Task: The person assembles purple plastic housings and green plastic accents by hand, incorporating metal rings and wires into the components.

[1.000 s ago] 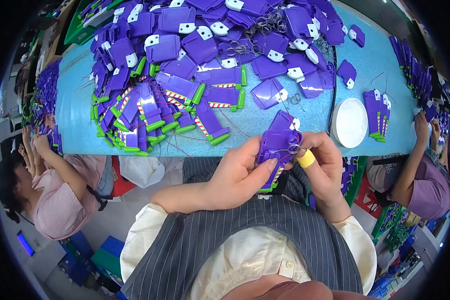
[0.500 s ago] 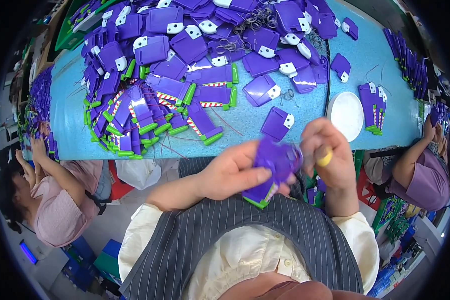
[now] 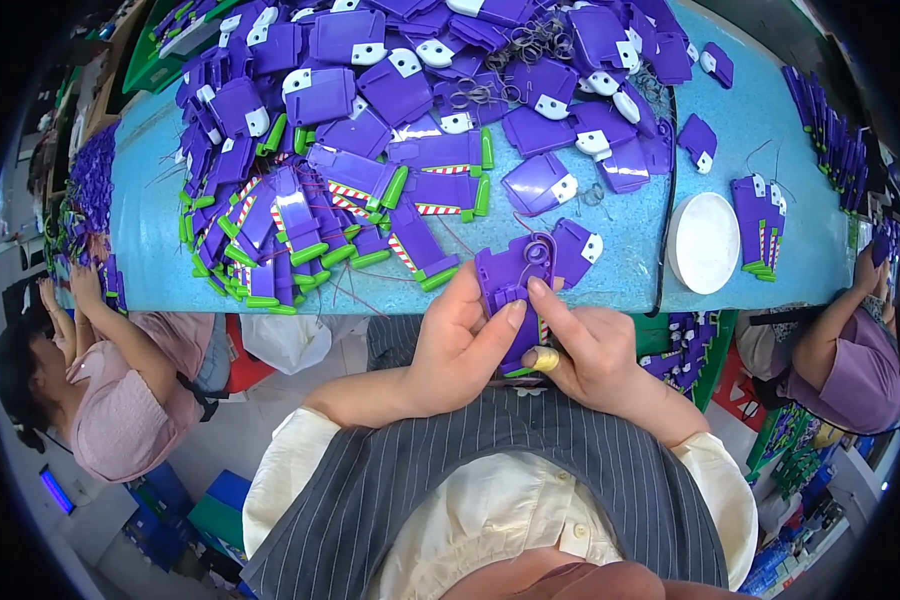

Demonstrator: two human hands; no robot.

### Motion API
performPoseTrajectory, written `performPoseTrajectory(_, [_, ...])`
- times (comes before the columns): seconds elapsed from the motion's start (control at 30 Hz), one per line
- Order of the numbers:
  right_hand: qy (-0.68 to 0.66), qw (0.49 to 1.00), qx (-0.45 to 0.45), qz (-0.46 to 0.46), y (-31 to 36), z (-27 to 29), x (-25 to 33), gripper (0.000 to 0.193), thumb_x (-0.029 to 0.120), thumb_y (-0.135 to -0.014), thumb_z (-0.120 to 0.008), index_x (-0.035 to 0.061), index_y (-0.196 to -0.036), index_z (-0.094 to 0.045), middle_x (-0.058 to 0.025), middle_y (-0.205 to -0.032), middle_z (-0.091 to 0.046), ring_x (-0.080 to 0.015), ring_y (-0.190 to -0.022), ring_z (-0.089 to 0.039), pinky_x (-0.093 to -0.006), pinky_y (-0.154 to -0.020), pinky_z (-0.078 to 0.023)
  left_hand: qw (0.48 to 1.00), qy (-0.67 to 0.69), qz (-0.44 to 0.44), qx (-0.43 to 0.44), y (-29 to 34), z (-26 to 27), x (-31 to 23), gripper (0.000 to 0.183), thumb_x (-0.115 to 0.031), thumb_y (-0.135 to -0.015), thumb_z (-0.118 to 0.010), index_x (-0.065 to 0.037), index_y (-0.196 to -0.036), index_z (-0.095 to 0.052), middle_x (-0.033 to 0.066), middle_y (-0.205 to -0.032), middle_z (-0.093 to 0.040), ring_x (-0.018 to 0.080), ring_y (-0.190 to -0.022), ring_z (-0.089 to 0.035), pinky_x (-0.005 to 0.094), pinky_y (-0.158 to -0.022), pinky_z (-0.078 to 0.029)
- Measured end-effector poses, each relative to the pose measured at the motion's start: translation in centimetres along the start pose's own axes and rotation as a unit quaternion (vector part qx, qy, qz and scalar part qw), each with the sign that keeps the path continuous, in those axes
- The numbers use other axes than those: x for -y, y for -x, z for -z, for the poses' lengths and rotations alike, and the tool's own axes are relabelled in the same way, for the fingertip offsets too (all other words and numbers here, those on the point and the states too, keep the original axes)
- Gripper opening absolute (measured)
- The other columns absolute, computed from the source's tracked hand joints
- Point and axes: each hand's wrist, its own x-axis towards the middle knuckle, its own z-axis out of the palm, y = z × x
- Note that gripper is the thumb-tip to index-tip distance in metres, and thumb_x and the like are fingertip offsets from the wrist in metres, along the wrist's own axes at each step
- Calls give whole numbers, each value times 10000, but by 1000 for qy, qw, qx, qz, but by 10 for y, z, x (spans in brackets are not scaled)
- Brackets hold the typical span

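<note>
Both my hands hold one purple plastic wing part (image 3: 505,282) upright in front of my chest, just before the table edge. My left hand (image 3: 462,345) grips its left side, with the thumb across the front. On the other side my right hand (image 3: 588,355) is closed on it, its index fingertip at the upper right by a round coil-like feature. A yellow wrap (image 3: 542,360) covers one digit of that hand. Right behind the held part lies a purple panel with a white corner (image 3: 576,250).
Purple panels with white corners (image 3: 332,95) pile up at the back. Green-tipped wing parts (image 3: 295,215) heap at the left. Metal springs (image 3: 485,92) lie among the panels. A white round dish (image 3: 704,243) stands right of a black cable (image 3: 669,200). People sit at left and right.
My right hand has come in from the right and now touches the wing part. The part is held more upright, and the view has shifted slightly.
</note>
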Motion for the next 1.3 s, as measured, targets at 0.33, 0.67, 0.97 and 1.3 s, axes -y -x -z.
performPoseTrajectory(0.33, [42,979,-72,-186,-11,21,-29,376,133,-761,-684,9,-1101,-578,-105,-697,-583,-274,-616,-603,-357,-607,-482,970,131,202,31,8,16,-4,370,-76,-939,-446,-24,-1290,-341,155,-1180,-547,249,-1039,-588,365,-878,-486])
performPoseTrajectory(0.67, [-362,911,2,-198,14,32,-9,250,-28,-815,-589,-30,-1059,-534,-102,-1018,-535,-85,-717,-551,-185,-567,-441,981,33,181,58,15,7,6,464,95,-841,-439,-16,-1280,-339,116,-1139,-543,179,-1028,-579,315,-870,-473])
performPoseTrajectory(0.97, [-444,849,66,-280,-1,16,-13,305,4,-814,-612,-36,-1112,-564,-122,-1172,-471,-56,-698,-551,-165,-532,-424,974,10,209,80,10,-1,-2,388,60,-853,-467,-5,-1223,-369,81,-1051,-556,138,-960,-591,283,-806,-488])
performPoseTrajectory(1.3, [-470,802,-150,-337,-2,4,3,267,7,-807,-640,2,-1036,-504,-84,-1080,-510,-57,-699,-533,-172,-600,-426,972,-182,83,125,3,3,-12,328,-170,-981,-362,46,-1227,-383,120,-1002,-630,170,-918,-639,270,-770,-512])
